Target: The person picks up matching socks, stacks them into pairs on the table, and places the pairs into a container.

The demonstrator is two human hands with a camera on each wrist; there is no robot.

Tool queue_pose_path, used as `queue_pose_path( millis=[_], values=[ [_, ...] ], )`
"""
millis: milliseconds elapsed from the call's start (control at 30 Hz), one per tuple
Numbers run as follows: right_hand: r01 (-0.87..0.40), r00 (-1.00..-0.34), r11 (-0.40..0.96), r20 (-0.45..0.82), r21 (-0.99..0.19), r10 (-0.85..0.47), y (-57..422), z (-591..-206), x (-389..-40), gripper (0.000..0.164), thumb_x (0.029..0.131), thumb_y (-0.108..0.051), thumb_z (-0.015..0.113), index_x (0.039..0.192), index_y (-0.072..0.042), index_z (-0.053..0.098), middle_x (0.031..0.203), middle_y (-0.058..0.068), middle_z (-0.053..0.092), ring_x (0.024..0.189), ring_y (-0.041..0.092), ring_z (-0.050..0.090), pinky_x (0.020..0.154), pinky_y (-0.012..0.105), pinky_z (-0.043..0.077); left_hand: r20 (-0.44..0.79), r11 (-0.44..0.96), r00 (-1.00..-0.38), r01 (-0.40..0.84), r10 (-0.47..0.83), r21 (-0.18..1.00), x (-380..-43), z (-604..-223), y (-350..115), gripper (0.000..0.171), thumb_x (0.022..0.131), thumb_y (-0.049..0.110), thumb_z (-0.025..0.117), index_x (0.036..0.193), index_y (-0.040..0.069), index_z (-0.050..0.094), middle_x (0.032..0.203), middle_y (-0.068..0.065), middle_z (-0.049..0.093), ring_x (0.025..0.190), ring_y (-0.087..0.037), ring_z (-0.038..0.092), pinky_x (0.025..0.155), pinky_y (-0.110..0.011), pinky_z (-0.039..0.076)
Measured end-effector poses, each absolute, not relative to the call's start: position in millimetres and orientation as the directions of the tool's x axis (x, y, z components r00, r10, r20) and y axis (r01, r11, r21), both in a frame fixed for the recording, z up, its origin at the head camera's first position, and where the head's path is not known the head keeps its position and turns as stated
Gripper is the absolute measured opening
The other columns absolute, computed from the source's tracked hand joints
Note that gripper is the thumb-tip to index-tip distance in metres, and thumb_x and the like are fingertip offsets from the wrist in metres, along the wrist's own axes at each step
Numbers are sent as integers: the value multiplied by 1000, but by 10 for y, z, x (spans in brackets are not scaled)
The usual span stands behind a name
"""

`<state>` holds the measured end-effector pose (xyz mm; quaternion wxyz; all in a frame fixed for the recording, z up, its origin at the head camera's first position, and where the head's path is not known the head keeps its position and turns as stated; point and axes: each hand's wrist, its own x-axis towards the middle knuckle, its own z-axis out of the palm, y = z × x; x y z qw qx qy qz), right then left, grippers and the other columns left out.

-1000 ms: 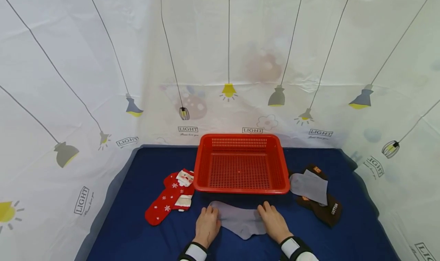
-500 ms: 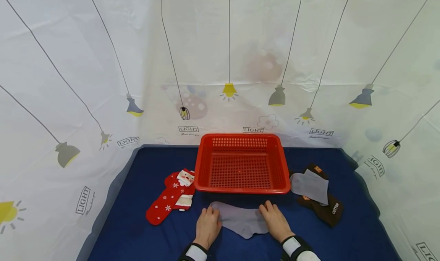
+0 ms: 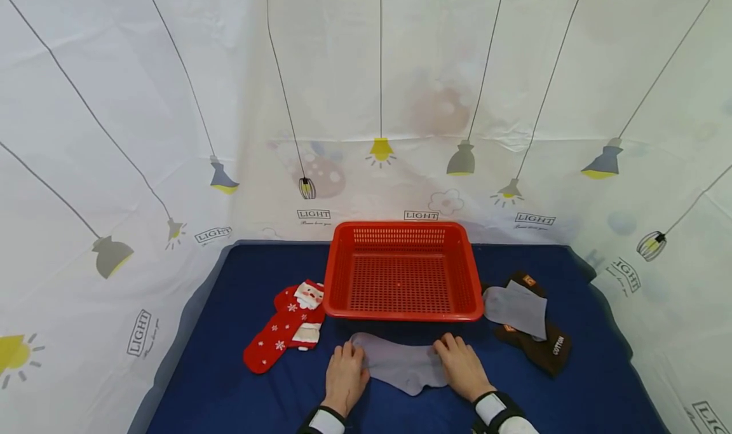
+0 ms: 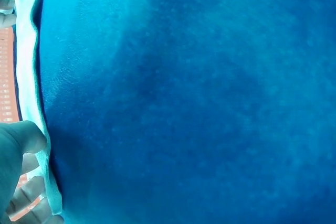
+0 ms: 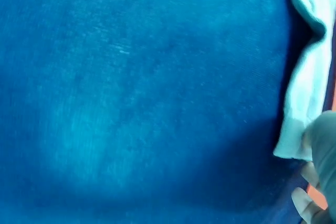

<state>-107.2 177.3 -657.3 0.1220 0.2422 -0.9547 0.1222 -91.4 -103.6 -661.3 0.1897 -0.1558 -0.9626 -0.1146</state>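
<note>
A light grey sock point(image 3: 400, 364) lies flat and lengthwise across the dark blue cloth in front of the red basket. At its left end my left hand point(image 3: 345, 373) grips it; in the left wrist view the thumb lies on the sock point(image 4: 27, 66) with fingers behind its edge. My right hand point(image 3: 464, 367) holds the other end, and the right wrist view has that thumb over the straight edge of the sock point(image 5: 308, 77). The fingertips of the right hand are partly hidden. A second grey sock point(image 3: 517, 310) lies over brown socks point(image 3: 543, 354) on the right.
Behind the hands stands a red plastic basket point(image 3: 403, 316) with nothing inside. Red socks with a Santa pattern point(image 3: 280, 335) lie to its left. The blue cloth point(image 3: 229, 408) meets a white sheet printed with lamps point(image 3: 354, 91) at the back and sides.
My right hand has shifted slightly to the right along with the sock's right end. The left hand stays almost where it was, and the basket and other socks have not moved.
</note>
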Motion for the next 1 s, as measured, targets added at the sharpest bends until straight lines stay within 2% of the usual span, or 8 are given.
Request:
queue_pose_path(
  millis=[133, 333, 633, 867, 1000],
  values=[
    [-477, -865, 852, 287, -215, -412, 1859, -6520, -1062, 29, 79, -1, 82, 97, -14, 63, 95, 5, 54, 83, 27, 56, 64, 41, 47, 391, 920, -882, 351, 264, 172, -905, -6598, -1041, 32, 65, 16, 90, 83, 11, 65, 83, -6, 51, 73, -25, 50, 64, -40, 47],
    [-430, -876, 883, 325, -186, -358, 2095, -6444, -1091, 34, 76, -5, 86, 100, -12, 64, 101, 9, 58, 88, 31, 58, 67, 45, 48, 356, 921, -896, 346, 266, 182, -846, -6515, -1050, 30, 68, 18, 90, 85, 12, 65, 85, -5, 53, 76, -25, 52, 68, -39, 47],
    [-351, -860, 920, 448, -174, -244, 2552, -6329, -1251, 42, 73, -2, 87, 108, -2, 65, 104, 19, 59, 90, 41, 59, 66, 56, 51, 332, 917, -898, 358, 287, 176, -742, -6478, -1060, 33, 69, 20, 90, 87, 13, 63, 88, -4, 52, 77, -24, 51, 68, -38, 46],
    [-266, -866, 939, 482, -220, -132, 2899, -6271, -1355, 45, 71, -1, 86, 111, 1, 66, 106, 26, 59, 90, 51, 59, 60, 63, 49, 259, 917, -924, 337, 279, 212, -708, -6447, -1106, 31, 72, 20, 90, 87, 15, 63, 89, -2, 52, 80, -23, 51, 70, -38, 46],
    [-198, -889, 949, 453, -244, -69, 3049, -6266, -1367, 47, 72, -4, 86, 114, 3, 64, 110, 31, 58, 93, 56, 57, 58, 68, 48, 245, 921, -931, 324, 270, 216, -704, -6435, -1145, 31, 72, 20, 90, 88, 15, 64, 90, -3, 53, 82, -24, 53, 70, -39, 47]
  ],
)
